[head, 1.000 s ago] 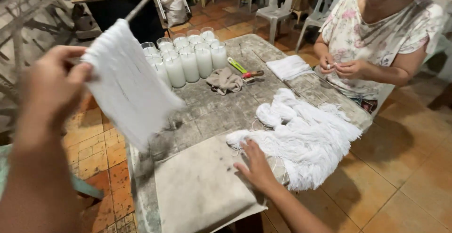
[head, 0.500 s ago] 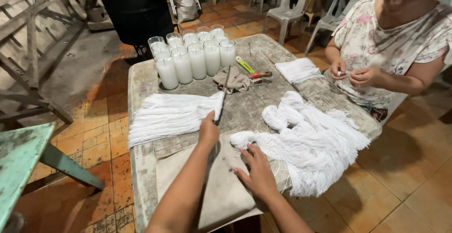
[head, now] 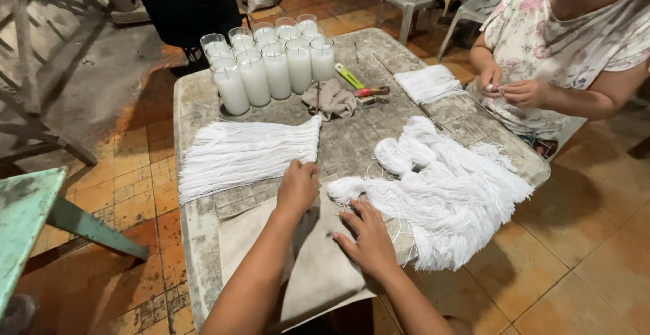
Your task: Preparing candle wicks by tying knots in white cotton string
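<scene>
With the left hand (head: 298,184) closed on the thin rod (head: 317,115) carrying the flat fringe of white strings (head: 237,155) on the desk (head: 352,142), and the right hand (head: 369,240) open beside the loose string heap (head: 447,186), a careless tug could probably tangle both bundles.

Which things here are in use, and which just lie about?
In use: left hand on rod with hanging white strings; right hand by white string heap; grey cloth pad.
Lying about: glass candles, rag, green cutter.
</scene>
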